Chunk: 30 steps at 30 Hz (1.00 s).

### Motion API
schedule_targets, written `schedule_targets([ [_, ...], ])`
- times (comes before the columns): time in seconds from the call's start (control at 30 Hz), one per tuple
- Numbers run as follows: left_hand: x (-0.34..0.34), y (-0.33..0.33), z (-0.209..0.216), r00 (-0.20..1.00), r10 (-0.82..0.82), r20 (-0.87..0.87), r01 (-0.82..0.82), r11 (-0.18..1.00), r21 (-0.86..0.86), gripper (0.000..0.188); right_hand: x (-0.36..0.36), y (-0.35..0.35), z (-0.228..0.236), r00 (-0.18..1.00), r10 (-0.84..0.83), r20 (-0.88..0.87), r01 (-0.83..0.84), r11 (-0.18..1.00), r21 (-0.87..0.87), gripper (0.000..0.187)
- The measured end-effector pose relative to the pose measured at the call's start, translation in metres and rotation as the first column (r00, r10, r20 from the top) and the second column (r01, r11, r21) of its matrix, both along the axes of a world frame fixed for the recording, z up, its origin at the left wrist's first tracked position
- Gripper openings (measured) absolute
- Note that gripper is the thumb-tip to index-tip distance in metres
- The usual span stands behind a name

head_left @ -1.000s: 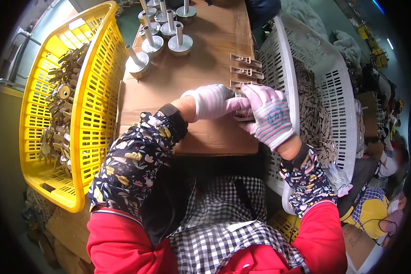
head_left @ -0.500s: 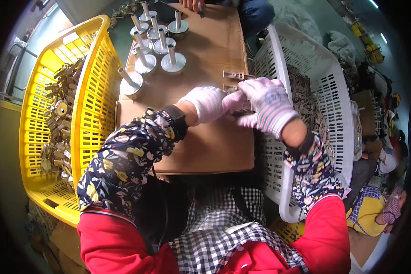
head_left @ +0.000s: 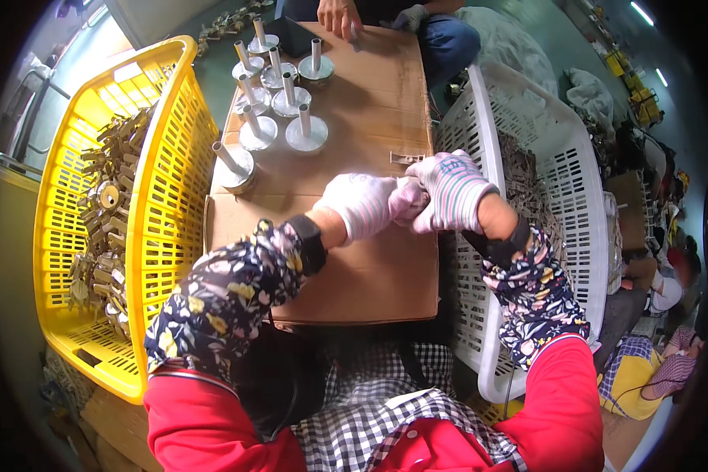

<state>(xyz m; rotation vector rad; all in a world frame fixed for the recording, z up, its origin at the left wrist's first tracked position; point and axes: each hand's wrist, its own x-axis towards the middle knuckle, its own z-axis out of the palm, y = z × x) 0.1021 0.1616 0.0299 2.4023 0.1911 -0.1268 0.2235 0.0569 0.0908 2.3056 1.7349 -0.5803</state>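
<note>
Evidently the work is midway: the fingers of the left hand (head_left: 359,204) and right hand (head_left: 452,189) are bent and pressed against each other, though whether they grip a part between them cannot be told, since the gloves hide it. Just beyond the fingers, close to the right glove, one small bracket (head_left: 403,158) lies on the cardboard-covered table (head_left: 346,275), apparently waiting. Farther off to the left of the fingers stand nine round discs (head_left: 307,135), each with a stem rising from it; whether they count as finished cannot be judged. Plenty seems left, as loose pieces lie heaped on either side. The discs look like dull silvery metal, their stems smooth and tubular, while the bracket is narrow and tan-grey with openings along it. Left of the fingers, a slotted yellow plastic basket (head_left: 163,189) holds jumbled metal parts (head_left: 106,236), angular and glinting; right of them, a white basket (head_left: 486,126) holds slim, matte, brownish pieces (head_left: 519,153). The gloves are striped knit, and the table's cardboard is smooth and creased across. Well beyond the fingers, a co-worker's bare hand (head_left: 339,16) rests at the far edge.
</note>
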Motion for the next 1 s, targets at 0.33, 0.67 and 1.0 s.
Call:
schedule_targets([
  [0.33, 0.038, 0.03, -0.02, 0.986, -0.117, -0.121, 0.103, 0.988, -0.119, 0.051, -0.019, -0.019, -0.037, 0.887, -0.1, 0.45, -0.074, 0.933, 0.353, 0.1],
  [0.67, 0.038, 0.041, -0.042, 0.984, -0.176, -0.001, 0.171, 0.96, -0.223, 0.041, -0.012, -0.006, -0.034, 0.938, -0.052, 0.343, -0.053, 0.956, 0.289, 0.07],
  [1.0, -0.005, 0.049, -0.013, 0.985, 0.154, 0.078, -0.131, 0.961, -0.243, 0.056, -0.013, 0.001, -0.022, 0.956, -0.085, 0.279, 0.045, 0.988, 0.147, 0.082],
])
